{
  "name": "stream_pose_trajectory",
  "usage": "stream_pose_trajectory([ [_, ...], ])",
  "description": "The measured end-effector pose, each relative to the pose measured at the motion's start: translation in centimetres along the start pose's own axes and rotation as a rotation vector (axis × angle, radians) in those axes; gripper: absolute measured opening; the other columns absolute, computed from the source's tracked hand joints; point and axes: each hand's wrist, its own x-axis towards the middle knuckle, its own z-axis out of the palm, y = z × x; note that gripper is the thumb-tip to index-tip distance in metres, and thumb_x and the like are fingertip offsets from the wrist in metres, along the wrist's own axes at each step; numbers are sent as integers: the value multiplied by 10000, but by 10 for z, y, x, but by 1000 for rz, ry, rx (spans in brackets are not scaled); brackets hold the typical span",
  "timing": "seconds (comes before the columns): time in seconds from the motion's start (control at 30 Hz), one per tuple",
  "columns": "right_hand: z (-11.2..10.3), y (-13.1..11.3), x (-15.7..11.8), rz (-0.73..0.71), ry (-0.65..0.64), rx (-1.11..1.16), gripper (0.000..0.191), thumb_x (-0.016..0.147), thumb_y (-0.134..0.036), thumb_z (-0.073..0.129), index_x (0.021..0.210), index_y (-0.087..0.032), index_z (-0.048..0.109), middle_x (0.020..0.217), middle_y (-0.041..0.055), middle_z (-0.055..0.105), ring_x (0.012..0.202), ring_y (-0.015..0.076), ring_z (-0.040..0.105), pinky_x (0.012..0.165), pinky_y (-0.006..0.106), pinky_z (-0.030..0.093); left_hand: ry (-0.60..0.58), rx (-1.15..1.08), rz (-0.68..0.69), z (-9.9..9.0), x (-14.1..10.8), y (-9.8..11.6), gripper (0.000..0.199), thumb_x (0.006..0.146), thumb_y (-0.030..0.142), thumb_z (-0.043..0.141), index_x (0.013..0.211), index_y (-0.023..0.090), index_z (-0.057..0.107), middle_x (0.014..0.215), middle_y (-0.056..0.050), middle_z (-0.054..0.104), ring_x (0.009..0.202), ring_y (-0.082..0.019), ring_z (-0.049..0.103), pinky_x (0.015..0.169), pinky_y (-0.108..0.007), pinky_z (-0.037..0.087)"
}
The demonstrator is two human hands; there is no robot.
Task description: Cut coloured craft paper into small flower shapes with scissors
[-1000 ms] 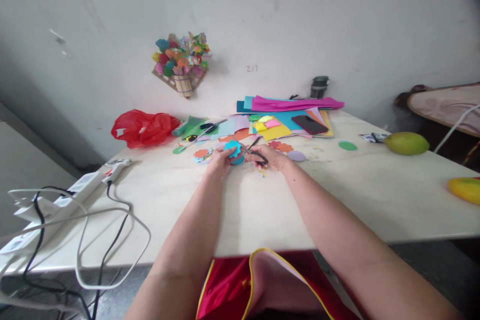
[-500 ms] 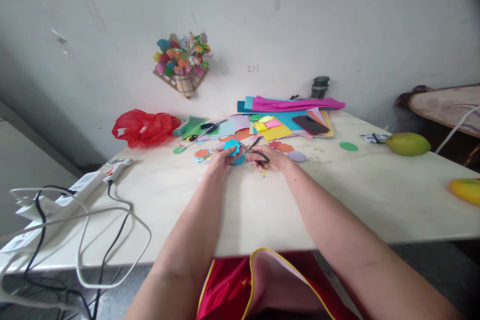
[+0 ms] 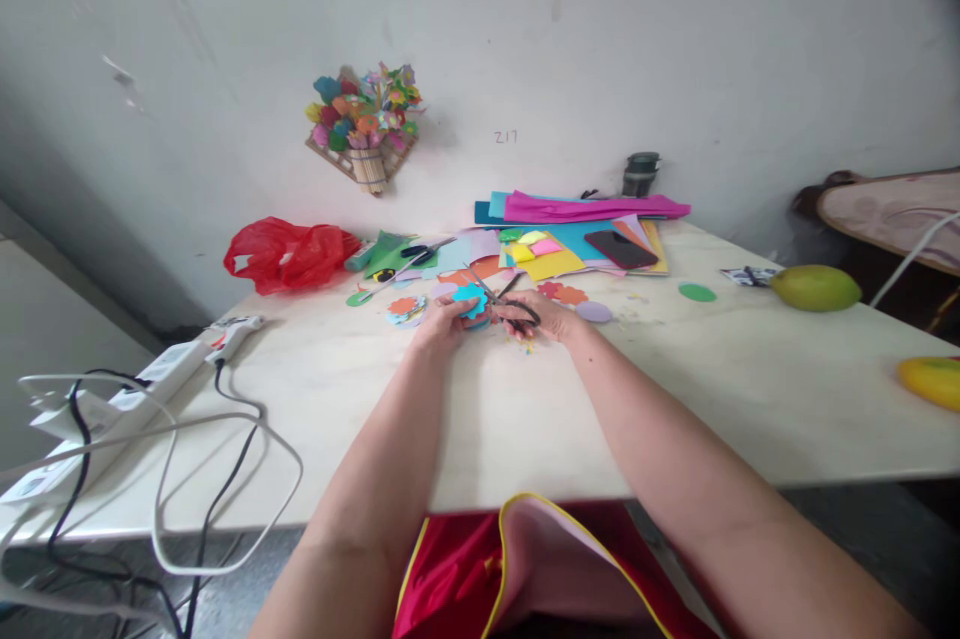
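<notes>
My left hand [image 3: 441, 321] pinches a blue paper flower [image 3: 470, 298] with scalloped petals, held just above the table. Black-handled scissors [image 3: 525, 311] are in my right hand [image 3: 551, 314], their blades parted and pointing up and left beside the flower's right edge. Beneath the flower another blue paper piece [image 3: 478, 323] shows in part. Tiny paper scraps [image 3: 525, 345] lie below the scissors. Left of my left hand is a small pile with an orange paper flower [image 3: 402, 305]; red and orange paper flowers [image 3: 568, 294] and a lilac paper disc [image 3: 595, 312] rest beyond my right hand.
Colored paper sheets [image 3: 559, 264], a phone [image 3: 620, 249] and a second pair of scissors [image 3: 420, 252] lie toward the wall. A red plastic bag [image 3: 289, 254] sits back left. A power strip [image 3: 161, 379] with cables is at left; a green mango [image 3: 816, 288] is at right.
The blue flower has turned and shifted slightly right and down in my left hand. My right hand with the scissors has barely moved.
</notes>
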Motion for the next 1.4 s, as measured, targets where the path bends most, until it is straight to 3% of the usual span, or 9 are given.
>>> stream_pose_trajectory([
  [0.1, 0, 0, 1, -2, 12, 8, 388, 708, -489, 755, 740, -158, 554, 528, -16, 595, 379, 70, 512, 307, 163, 281, -12, 32, -25, -2, 1, -1, 218, 538, 145, 839, 679, 89, 683, 692, -71, 700, 585, -152, 646, 638, -293, 573],
  [0.27, 1, -2, 4, -49, 157, 20, 302, 667, -360, 781, 764, -146, 590, 565, -18, 595, 438, 76, 521, 354, 172, 295, -101, 103, -22, -5, 2, -2, 246, 539, 187, 848, 701, 82, 696, 661, -72, 682, 523, -122, 587, 529, -250, 490],
  [0.5, 2, -1, 8, -166, 297, 174, 376, 560, -278, 804, 857, -167, 601, 658, -35, 605, 537, 94, 546, 420, 181, 333, -155, 159, -48, -3, -1, -1, 266, 514, 212, 863, 676, 83, 696, 598, -50, 652, 477, -97, 541, 529, -246, 471],
  [0.87, 8, -5, 7, -172, 303, 241, 351, 537, -213, 757, 840, -170, 585, 614, -48, 595, 492, 92, 548, 431, 188, 364, -175, 206, -109, 2, -3, -1, 312, 510, 240, 851, 750, 85, 727, 707, -95, 716, 506, -126, 593, 557, -277, 543],
  [1.07, 10, -7, 10, -149, 335, 199, 333, 513, -195, 742, 810, -165, 593, 583, -51, 581, 472, 95, 540, 430, 196, 368, -128, 220, -33, -3, 3, -5, 284, 522, 260, 854, 706, 106, 703, 708, -86, 721, 550, -138, 630, 523, -234, 521],
  [1.4, 6, -2, 8, -98, 264, 162, 300, 619, -236, 734, 864, -163, 579, 602, 2, 640, 485, 117, 598, 341, 164, 267, -7, 120, 59, 4, -2, 2, 331, 538, 268, 883, 751, 121, 677, 732, -61, 716, 680, -196, 704, 680, -302, 580],
])
